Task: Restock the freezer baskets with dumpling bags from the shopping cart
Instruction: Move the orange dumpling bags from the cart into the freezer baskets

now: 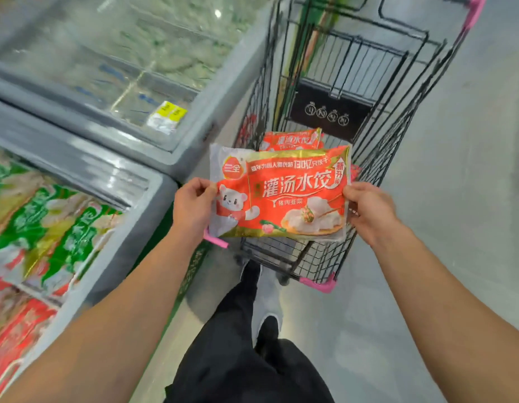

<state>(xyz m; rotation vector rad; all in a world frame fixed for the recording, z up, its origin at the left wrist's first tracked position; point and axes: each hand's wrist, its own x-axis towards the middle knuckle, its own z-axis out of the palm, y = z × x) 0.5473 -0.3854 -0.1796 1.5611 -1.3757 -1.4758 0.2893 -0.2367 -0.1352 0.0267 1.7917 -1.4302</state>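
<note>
Held flat above the near end of the black wire shopping cart point(369, 117): a red-orange plastic dumpling bag point(278, 193) printed 三全 and 灌汤水饺, pinched at its edges by the left hand point(191, 205) and right hand point(369, 210). Behind it in the cart, a second matching red bag point(291, 139). Left, green-printed bags point(49, 228) in the grey chest freezer point(130, 237).

Both forearms were bare to the bottom edge of the view, with no sleeve, watch or bracelet showing on them. The left hand point(192, 206) and right hand point(369, 209) wore no gloves, and no rings could be made out. The legs were in loose black trousers point(241, 370), and one foot wore a black shoe point(268, 333).
</note>
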